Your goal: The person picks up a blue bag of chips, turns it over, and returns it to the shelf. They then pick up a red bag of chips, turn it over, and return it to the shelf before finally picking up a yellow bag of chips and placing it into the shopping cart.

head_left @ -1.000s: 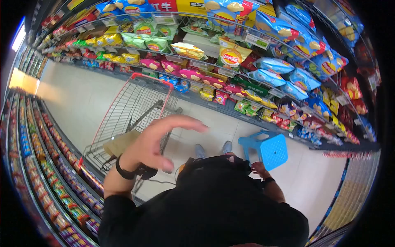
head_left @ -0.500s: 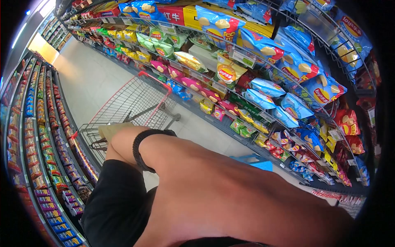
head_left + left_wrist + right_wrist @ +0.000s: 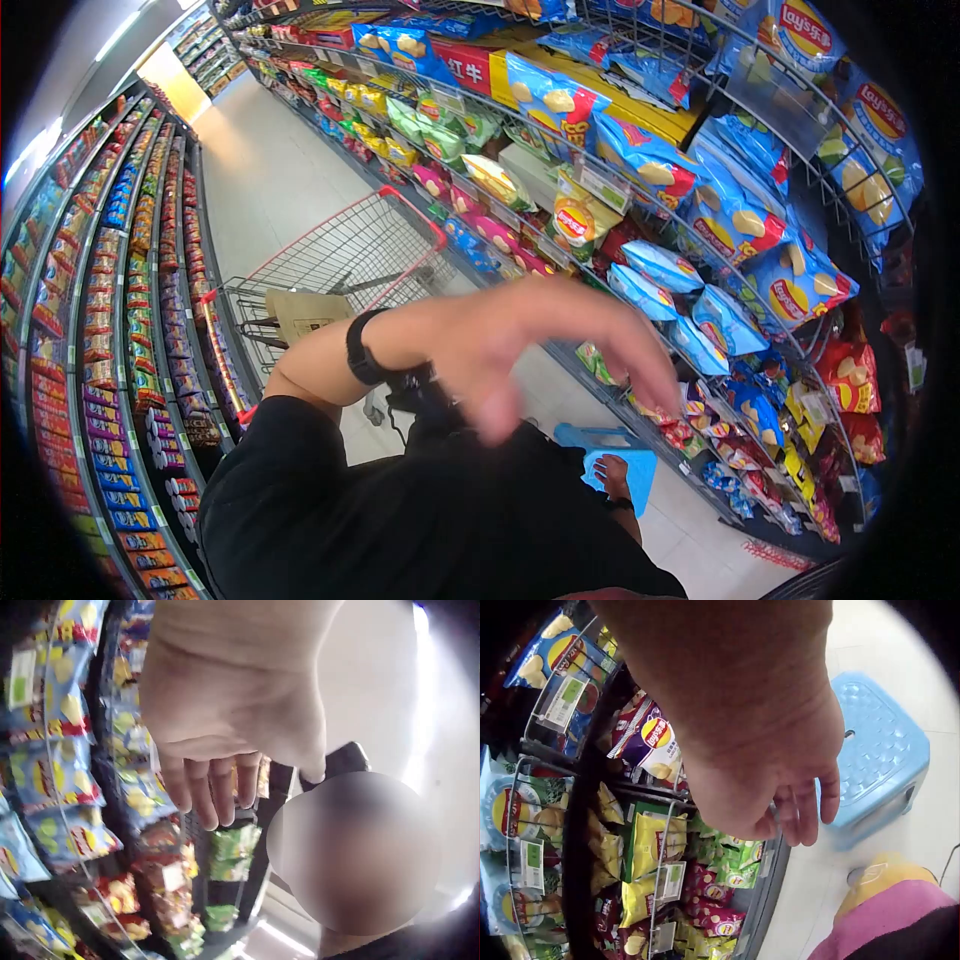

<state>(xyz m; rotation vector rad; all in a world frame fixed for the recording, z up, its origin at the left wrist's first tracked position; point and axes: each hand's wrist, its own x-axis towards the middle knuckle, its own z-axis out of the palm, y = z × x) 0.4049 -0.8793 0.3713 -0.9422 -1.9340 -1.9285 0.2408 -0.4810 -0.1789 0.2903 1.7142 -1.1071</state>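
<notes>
Stool (image 3: 881, 746), blue, stands on the floor (image 3: 806, 892) just beside the snack shelf (image 3: 580, 855). Near the stool's seat, the right grip (image 3: 765, 772) is empty, its fingers relaxed and slightly bent. Left of the stool in the head view, the left grip (image 3: 505, 335) is also empty, thumb apart from loosely bent fingers. Farther left of the stool is a shopping cart (image 3: 420, 217). Light-blue chip bags (image 3: 640, 290) lie beyond the stool.

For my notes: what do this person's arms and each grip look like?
Left grip and right grip are bare, no gloves. The left sleeve is black, ending near the elbow. A black band with a dark device circles the left wrist; a dark band circles the right.
</notes>
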